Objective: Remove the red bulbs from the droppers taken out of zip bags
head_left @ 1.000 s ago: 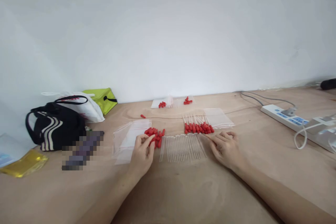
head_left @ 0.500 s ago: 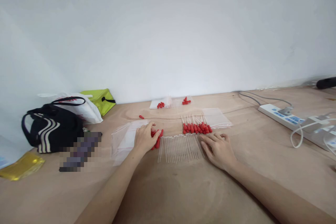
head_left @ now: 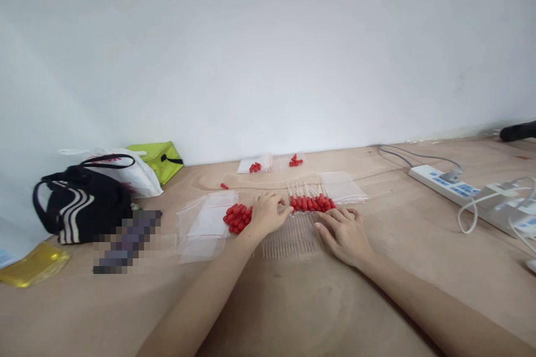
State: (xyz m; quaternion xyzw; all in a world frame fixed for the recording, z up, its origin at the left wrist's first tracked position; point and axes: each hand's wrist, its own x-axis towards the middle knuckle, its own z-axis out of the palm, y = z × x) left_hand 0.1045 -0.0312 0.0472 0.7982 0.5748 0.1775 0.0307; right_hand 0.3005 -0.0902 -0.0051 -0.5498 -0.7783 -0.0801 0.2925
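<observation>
My left hand (head_left: 267, 215) reaches over the left part of a row of thin clear glass tubes (head_left: 290, 237), its fingers curled toward the thumb; anything between them is hidden. To its left lies a pile of red rubber bulbs (head_left: 237, 217), partly behind the wrist. My right hand (head_left: 347, 236) rests at the row's right end, thumb and fingers apart, fingertips close to the tube ends. Just beyond the tubes, several droppers with red bulbs (head_left: 309, 202) lie side by side, bulbs toward me and stems pointing away.
Clear plastic bags (head_left: 209, 223) lie at left, another stack (head_left: 343, 187) at back right. Small bags with red bulbs (head_left: 254, 167) sit near the wall, and a loose red bulb (head_left: 224, 186) lies before them. A black bag (head_left: 84, 206) stands left; a power strip (head_left: 444, 181) with cables lies right.
My left hand has moved right, from the pile of red bulbs to above the glass tubes, uncovering the pile. My right hand has stayed nearly still.
</observation>
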